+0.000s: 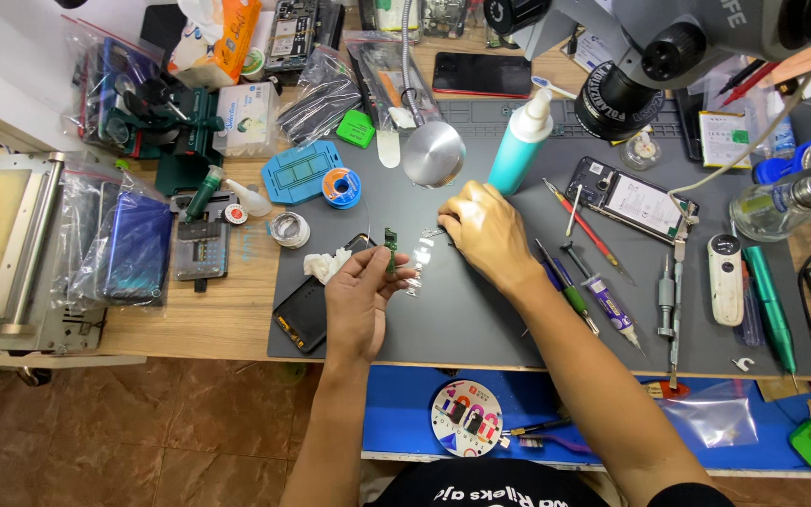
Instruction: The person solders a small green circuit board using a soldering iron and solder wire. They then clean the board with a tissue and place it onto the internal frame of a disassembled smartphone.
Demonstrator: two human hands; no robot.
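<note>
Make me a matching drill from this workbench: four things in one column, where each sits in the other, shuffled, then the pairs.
Things:
1. small green circuit board
2. teal bottle
3. opened phone
4. solder spool

Places:
A. left of the round silver disc
B. pinched in the left hand
C. under the microscope head
D. standing just beyond the right hand

Pairs: 1-B, 2-D, 3-C, 4-A

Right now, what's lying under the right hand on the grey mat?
Small clear plastic strips lie on the grey mat beside the right hand, and its fingertips reach toward them. Whatever sits beneath the palm itself is covered. The left hand holds a small green circuit board nearby.
</note>
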